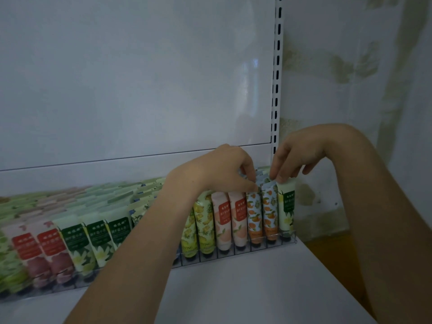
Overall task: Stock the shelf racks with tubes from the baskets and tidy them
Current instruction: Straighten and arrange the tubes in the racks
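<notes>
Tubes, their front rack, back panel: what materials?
Tubes: printed soft plastic by the look, flat crimped tops.
Rack: thin dark wire dividers and rail, likely coated metal.
Back panel: smooth white sheet, glossy reflections; probably painted metal, unsure.

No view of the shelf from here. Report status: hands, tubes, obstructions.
Left hand pinching tops of orange-print tubes. Right hand at tube tops, rack's right end, grip unclear. Wire rack front row filled, upright. Nothing blocking.

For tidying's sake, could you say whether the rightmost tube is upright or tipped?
Upright: the rightmost tube stands cap down in the rack, the right hand at its top, the left hand pinching an orange tube.
</notes>
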